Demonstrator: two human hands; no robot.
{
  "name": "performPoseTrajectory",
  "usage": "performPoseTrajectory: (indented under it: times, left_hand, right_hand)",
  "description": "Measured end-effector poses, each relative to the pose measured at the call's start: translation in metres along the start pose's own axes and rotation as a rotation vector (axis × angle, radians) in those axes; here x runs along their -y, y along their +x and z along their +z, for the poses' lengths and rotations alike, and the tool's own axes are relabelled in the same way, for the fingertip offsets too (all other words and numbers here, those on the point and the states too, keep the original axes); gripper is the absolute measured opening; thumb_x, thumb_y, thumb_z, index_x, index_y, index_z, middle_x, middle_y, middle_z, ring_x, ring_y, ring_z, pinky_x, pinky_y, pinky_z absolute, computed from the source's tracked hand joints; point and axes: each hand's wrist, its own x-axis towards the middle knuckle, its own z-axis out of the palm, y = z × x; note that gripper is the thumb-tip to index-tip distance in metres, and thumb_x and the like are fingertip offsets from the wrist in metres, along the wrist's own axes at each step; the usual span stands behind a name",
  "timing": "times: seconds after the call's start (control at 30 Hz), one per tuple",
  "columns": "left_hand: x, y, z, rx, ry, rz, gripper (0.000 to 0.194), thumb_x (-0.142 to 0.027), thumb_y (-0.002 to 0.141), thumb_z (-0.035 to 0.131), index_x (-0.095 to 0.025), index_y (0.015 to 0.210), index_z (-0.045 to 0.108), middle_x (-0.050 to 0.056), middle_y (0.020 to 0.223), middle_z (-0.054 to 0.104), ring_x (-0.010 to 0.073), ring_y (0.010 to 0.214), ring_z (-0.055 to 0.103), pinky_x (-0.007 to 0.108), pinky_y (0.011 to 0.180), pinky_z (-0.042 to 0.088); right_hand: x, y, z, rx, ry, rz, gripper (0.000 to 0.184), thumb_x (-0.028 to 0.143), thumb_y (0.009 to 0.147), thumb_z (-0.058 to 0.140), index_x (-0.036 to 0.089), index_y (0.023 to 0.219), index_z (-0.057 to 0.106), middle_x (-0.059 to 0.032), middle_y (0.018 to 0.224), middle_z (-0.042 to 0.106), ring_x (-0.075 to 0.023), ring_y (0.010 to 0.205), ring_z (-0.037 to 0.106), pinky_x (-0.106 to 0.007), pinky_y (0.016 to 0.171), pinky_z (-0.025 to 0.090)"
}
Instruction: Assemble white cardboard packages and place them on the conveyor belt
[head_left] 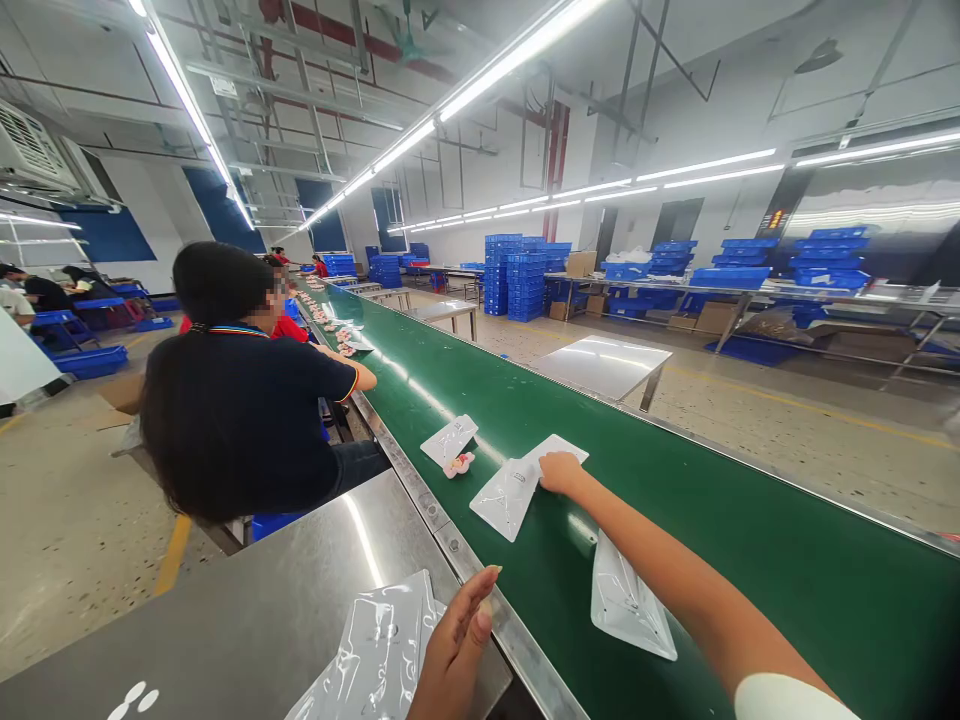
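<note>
My right hand (560, 472) reaches across the green conveyor belt (720, 540), its fingers closed at the edge of a white plastic pouch (568, 446). Another white pouch (505, 500) lies right beside it on the left. My left hand (459, 640) is held at the belt's near metal edge, fingers stretched out, with nothing in it. Next to that hand, several shiny white pouches (379, 640) lie in a pile on the steel table. Farther up the belt, a small pink figure (459, 464) lies against a pouch (450, 438). One more pouch (628, 600) lies partly hidden under my right forearm.
A co-worker (240, 400) in a dark shirt sits at the belt's left side, an arm over it. Several pink items (330, 320) lie farther along. The steel table (225, 590) is at my left. Blue crates (517, 275) and a metal table (600, 362) stand beyond the belt.
</note>
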Motion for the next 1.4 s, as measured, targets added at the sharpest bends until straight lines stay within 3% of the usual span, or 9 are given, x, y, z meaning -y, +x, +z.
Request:
performPoseTrajectory:
  times: [0.2,0.37,0.47,0.57,0.67,0.83,1.0,1.17,1.4]
  left_hand:
    - [-0.008,-0.004,0.001,-0.044,0.078,-0.09,0.053,-0.056,0.078,0.044,-0.025,0.12,0.049,0.003,0.131,0.042,0.0223,0.123,0.035,0.042,0.105,0.025]
    - [-0.019,0.002,0.014,-0.11,0.276,0.1,0.074,-0.036,0.072,0.06,-0.027,0.138,0.027,0.002,0.143,0.022,0.0272,0.13,0.021,0.044,0.106,0.018]
    - [-0.02,0.007,0.022,-0.11,0.365,0.279,0.097,-0.021,0.06,0.068,-0.021,0.142,0.016,0.003,0.145,0.012,0.0247,0.134,0.01,0.036,0.11,0.011]
    - [-0.014,0.01,0.02,-0.218,0.337,0.229,0.075,-0.026,0.07,0.059,-0.018,0.137,0.028,0.007,0.139,0.031,0.024,0.128,0.028,0.035,0.107,0.02]
    - [-0.006,0.009,0.005,-0.309,0.255,0.076,0.054,-0.027,0.077,0.051,-0.017,0.129,0.04,0.007,0.131,0.042,0.0232,0.122,0.037,0.034,0.103,0.028]
    - [-0.004,0.001,-0.015,-0.443,-0.28,-0.162,0.055,-0.043,0.08,0.051,-0.016,0.126,0.039,0.01,0.127,0.046,0.023,0.116,0.044,0.034,0.094,0.04]
    - [-0.007,-0.008,-0.02,-0.432,-0.704,-0.28,0.06,-0.033,0.078,0.058,-0.018,0.13,0.033,0.012,0.123,0.049,0.0232,0.102,0.055,0.033,0.083,0.048]
    - [-0.004,-0.011,-0.022,-0.305,-0.637,-0.27,0.054,-0.037,0.07,0.067,-0.014,0.115,0.049,0.011,0.105,0.06,0.0208,0.091,0.058,0.029,0.077,0.047]
    - [0.006,-0.01,-0.018,-0.056,-0.141,0.019,0.04,-0.042,0.067,0.066,-0.006,0.081,0.06,0.009,0.077,0.061,0.0154,0.073,0.054,0.024,0.07,0.041]
  right_hand:
    - [-0.002,0.001,-0.017,-0.058,0.087,0.091,0.009,0.006,0.074,0.047,0.006,0.074,0.056,-0.0149,0.085,0.059,-0.024,0.089,0.056,-0.037,0.077,0.042]
    - [0.02,-0.072,-0.056,-0.157,0.386,-0.047,0.016,0.025,0.082,0.038,0.015,0.076,0.049,-0.0015,0.075,0.056,-0.0105,0.068,0.056,-0.02,0.062,0.043]
    - [0.066,-0.13,-0.055,0.027,0.955,-0.268,0.014,0.025,0.076,0.043,0.014,0.067,0.041,0.0013,0.062,0.047,-0.0083,0.056,0.052,-0.017,0.049,0.038]
    - [0.103,-0.153,-0.05,0.29,1.21,-0.414,0.013,0.024,0.074,0.047,0.014,0.068,0.043,0.001,0.063,0.049,-0.0084,0.059,0.052,-0.017,0.052,0.041]
    - [0.109,-0.12,-0.048,0.405,1.183,-0.426,0.026,0.038,0.082,0.045,0.013,0.078,0.05,-0.0032,0.076,0.058,-0.0105,0.067,0.057,-0.021,0.062,0.046]
    - [0.094,-0.023,-0.023,0.072,0.808,0.033,0.037,0.043,0.088,0.035,0.011,0.078,0.051,-0.0073,0.059,0.056,-0.0122,0.049,0.052,-0.023,0.052,0.041]
    - [0.108,0.001,0.012,0.087,0.819,-0.044,0.026,0.035,0.083,0.046,0.011,0.074,0.049,-0.0048,0.059,0.057,-0.0109,0.048,0.051,-0.022,0.051,0.039]
    - [0.123,-0.042,-0.014,-0.098,0.939,-0.267,0.022,0.037,0.082,0.049,0.015,0.08,0.049,0.0011,0.066,0.055,-0.0068,0.054,0.049,-0.019,0.056,0.038]
    - [0.121,-0.144,-0.083,-0.018,1.501,-0.471,0.034,0.048,0.078,0.054,0.014,0.078,0.047,0.001,0.062,0.05,-0.0053,0.047,0.04,-0.017,0.042,0.033]
